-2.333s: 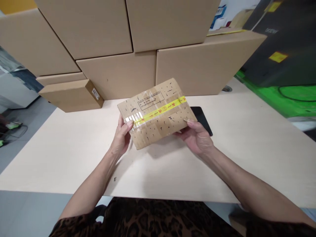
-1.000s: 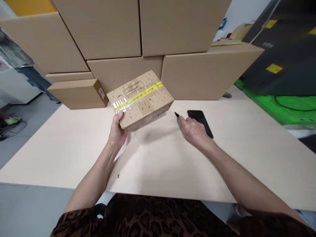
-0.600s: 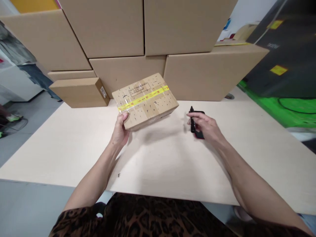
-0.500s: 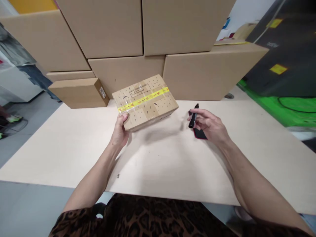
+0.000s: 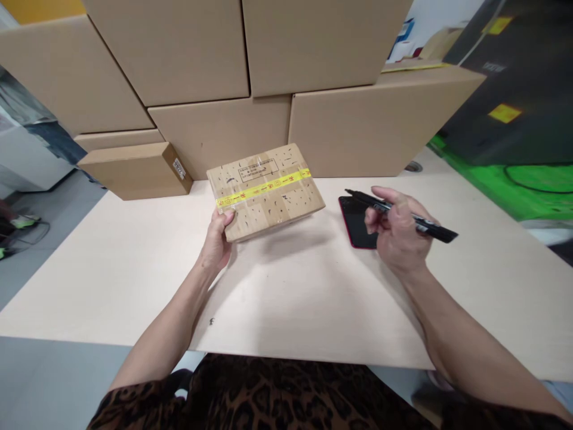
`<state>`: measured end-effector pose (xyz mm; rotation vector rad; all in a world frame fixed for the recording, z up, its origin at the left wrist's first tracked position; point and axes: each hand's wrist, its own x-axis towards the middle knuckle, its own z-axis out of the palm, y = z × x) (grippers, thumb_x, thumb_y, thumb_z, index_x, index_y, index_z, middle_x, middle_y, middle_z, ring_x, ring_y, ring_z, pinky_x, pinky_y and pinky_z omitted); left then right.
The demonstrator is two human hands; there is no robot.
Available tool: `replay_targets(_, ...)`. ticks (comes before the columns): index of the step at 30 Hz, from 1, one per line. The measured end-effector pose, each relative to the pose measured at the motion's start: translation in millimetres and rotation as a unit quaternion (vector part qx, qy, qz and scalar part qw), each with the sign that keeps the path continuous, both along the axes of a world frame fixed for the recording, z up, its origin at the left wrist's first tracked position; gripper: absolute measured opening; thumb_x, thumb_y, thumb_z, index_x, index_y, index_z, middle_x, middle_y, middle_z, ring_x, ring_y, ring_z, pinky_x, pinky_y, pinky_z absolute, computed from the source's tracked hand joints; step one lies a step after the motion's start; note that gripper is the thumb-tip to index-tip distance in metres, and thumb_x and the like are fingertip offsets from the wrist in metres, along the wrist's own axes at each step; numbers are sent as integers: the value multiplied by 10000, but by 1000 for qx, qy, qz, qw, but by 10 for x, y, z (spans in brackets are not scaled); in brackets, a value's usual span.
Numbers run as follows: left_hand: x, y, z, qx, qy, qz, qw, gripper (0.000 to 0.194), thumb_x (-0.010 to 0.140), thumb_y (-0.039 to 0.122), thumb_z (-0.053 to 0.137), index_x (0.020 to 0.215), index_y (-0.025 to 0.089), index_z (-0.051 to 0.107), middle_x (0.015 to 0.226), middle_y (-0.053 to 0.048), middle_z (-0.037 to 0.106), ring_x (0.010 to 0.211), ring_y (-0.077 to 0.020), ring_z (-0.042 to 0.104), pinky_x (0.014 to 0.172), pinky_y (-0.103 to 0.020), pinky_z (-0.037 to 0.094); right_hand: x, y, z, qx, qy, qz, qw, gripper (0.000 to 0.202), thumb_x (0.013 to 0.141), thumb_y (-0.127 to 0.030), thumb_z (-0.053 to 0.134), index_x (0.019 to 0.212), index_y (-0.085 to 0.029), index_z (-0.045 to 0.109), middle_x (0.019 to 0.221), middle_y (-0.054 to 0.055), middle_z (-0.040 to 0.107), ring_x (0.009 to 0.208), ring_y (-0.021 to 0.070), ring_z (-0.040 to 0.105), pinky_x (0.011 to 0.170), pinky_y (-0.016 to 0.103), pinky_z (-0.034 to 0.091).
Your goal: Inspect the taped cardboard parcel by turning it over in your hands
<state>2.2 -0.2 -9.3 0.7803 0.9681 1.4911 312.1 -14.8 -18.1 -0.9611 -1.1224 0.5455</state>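
Observation:
My left hand (image 5: 217, 239) grips the lower left corner of a small cardboard box (image 5: 273, 206), thumb on top and the other fingers hidden beneath. Held tilted above the table, the box shows yellow printed tape, a printed label block and many short black marks on its face. A black marker (image 5: 430, 228) lies across my closed right hand (image 5: 403, 233), its dark tip pointing left towards the box but apart from it. Partly behind that hand, a phone with a red edge (image 5: 353, 224) rests flat on the table.
Large cardboard boxes (image 5: 331, 131) are stacked along the back of the pale table (image 5: 304, 304). A smaller closed box (image 5: 129, 170) sits at the back left. To the right stand a dark machine (image 5: 514, 137) and a green surface (image 5: 537, 197). Part of a person shows at far left.
The marker has swung from nearly upright to lying across my right hand, and that hand has moved slightly right, uncovering more of the phone. The held box has tilted a little.

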Motion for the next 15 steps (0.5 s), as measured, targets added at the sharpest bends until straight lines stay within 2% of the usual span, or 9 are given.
replay_targets(3,12,2,-8,-3,2,-9,1000,575,642,445,913,1123,192,723,1315,-98,819,1374,-395,696,1112,-459,604,-44,-96,41,-4,6,28,1000,426,957,-653,754,1034,-246,850,681,-12,687,501,131,571,468,311,427)
replay_targets(8,22,4,-39,-13,6,-20,1000,644,637,443,908,1190,189,695,1325,-111,809,1384,-395,689,1120,-475,596,-124,-138,37,-3,-65,56,996,271,879,-497,896,975,-255,820,694,-31,681,513,131,580,474,297,459)
replay_targets(12,32,3,-78,-14,0,-33,999,680,644,435,911,1238,201,679,1326,-102,808,1382,-388,690,1125,-473,591,-209,-123,16,-1,-89,47,995,324,905,-547,852,881,-253,717,653,-50,623,477,113,504,446,276,400)
replay_targets(15,37,3,-108,-8,0,-42,999,714,653,429,912,1292,215,672,1313,-94,812,1384,-386,688,1131,-477,584,-259,-160,24,17,-133,34,990,302,952,-519,810,847,-260,696,636,-47,621,475,117,500,464,289,409)
